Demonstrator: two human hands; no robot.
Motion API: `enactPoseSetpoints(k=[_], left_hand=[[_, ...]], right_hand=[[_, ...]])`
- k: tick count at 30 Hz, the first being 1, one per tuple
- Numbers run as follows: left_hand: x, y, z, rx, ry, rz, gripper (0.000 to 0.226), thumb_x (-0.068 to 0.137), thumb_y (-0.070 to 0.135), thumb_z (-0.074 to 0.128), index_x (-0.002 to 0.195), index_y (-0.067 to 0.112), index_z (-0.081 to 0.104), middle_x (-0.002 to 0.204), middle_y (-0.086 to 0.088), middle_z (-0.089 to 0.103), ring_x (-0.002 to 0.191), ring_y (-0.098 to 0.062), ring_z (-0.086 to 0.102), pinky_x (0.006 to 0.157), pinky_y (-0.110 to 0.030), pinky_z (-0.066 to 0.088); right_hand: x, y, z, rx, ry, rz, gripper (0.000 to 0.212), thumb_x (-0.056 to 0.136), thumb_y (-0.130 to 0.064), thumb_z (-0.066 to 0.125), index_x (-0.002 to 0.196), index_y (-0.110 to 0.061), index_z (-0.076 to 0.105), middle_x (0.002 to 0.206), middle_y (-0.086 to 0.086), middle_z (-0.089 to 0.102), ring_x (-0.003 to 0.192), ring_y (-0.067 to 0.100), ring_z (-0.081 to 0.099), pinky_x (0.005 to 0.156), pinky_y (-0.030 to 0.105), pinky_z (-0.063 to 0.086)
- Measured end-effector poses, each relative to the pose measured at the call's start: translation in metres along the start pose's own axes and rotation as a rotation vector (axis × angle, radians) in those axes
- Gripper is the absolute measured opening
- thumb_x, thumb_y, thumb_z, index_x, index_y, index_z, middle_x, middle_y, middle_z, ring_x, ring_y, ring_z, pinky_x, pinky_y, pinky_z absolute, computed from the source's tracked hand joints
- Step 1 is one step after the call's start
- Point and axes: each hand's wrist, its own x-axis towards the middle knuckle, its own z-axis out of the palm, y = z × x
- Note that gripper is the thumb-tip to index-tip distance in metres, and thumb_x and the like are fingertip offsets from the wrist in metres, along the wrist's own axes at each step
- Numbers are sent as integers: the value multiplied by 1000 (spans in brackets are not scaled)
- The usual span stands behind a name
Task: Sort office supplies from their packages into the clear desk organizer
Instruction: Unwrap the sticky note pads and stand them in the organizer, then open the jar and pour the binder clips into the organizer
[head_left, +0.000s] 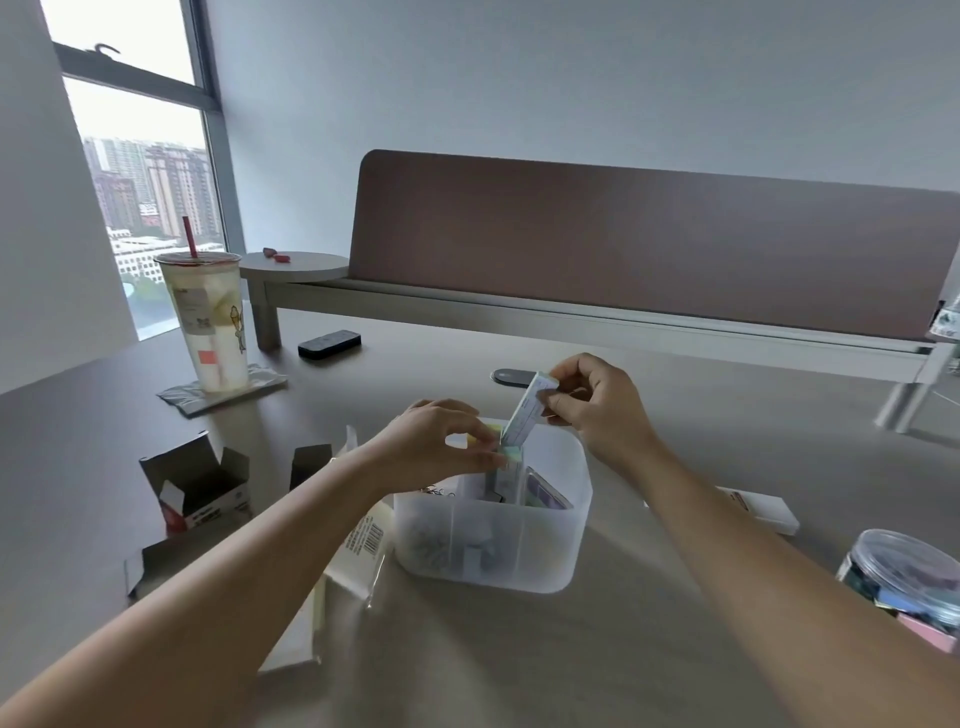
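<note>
We judge the sort well underway: the clear organizer (493, 535) already holds clips and notes. Our right hand (597, 400) grips a slim package (530, 410) tilted above it, left hand (441, 441) fingers pinching its contents; a jar (906, 577) waits on the desk (519, 649).

organizer (493, 545): clear, divided, part-filled | small box (527, 410): tilted above it

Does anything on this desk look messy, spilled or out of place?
Nothing is spilled. The only clutter is torn-open grey cardboard boxes and white paper wrappers lying left of the frosted clear plastic organizer. The tall iced drink cup stands upright on a crumpled silvery sheet.
</note>
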Motion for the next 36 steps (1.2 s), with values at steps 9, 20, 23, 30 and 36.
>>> enactPoseSetpoints(k=[9,20,23,30,36], left_hand=[[-1,-5,0,-58,41,-5,34,78,37,63,107,20,64,128,2,53,120,-16,43,96,-27,32],[-31,-6,-5,-48,5,-51,63,75,42,64,132,28,40,148,5,29,137,-15,18,112,-38,20],[-56,6,0,65,141,45,65,74,49,63,132,29,40,147,7,30,138,-13,17,112,-34,20],[-113,61,62,17,148,295,78,60,65,42,127,26,48,139,9,41,131,-6,28,100,-15,20],[-109,78,110,228,-315,160,70,82,57,46,141,30,19,153,9,15,139,-14,18,113,-31,22]], right_hand=[[0,0,10,-505,-189,-114,11,82,-12,61,92,-9,58,78,3,62,71,16,56,68,26,45],[-35,-15,-4,-577,-246,-42,35,90,-30,49,119,-12,55,127,6,55,116,20,49,94,28,36],[-71,-8,-25,-593,-59,-36,37,89,-24,50,124,-11,50,131,6,49,122,19,43,95,23,30],[-171,47,-75,-858,-232,272,47,91,-31,45,134,-14,38,148,8,30,137,20,26,109,22,18],[-190,46,-97,-936,-1,205,49,90,-28,47,135,-16,36,149,7,25,138,22,21,111,31,17]])
